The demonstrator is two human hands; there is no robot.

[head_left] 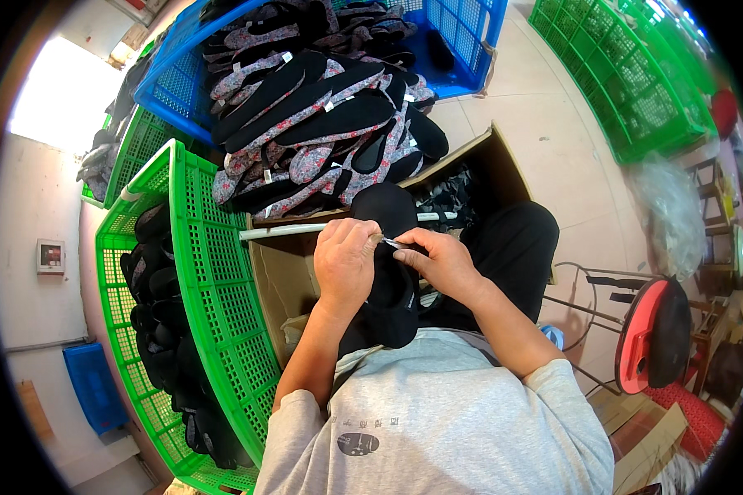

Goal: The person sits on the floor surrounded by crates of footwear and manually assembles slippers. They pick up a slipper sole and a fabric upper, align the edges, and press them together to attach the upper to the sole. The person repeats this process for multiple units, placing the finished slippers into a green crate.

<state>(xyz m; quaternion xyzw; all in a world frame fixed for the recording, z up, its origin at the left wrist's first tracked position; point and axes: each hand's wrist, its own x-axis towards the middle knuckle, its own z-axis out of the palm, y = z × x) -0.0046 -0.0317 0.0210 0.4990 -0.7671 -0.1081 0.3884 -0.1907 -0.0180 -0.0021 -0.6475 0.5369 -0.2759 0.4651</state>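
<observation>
A black slipper [390,305] lies lengthwise in front of me, above my lap, its opening showing. The rounded black end of a shoe or sole [384,206] sticks out beyond my hands. Over the slipper, my left hand [347,260] is closed in a pinch, fingertips toward the right. My right hand [442,262] meets it from the other side, thumb and forefinger pinched together. A small pale, shiny piece [393,242] shows between the two sets of fingertips; its kind is too small to make out. What the left fingers grip is hidden.
Flower-patterned slippers with black soles [322,124] pile up ahead, partly in a blue crate [462,49]. A cardboard box [504,157] sits below, crossed by a white bar [285,232]. Left stands a green crate [215,272] of black slippers; right, a round-seated stool [644,338].
</observation>
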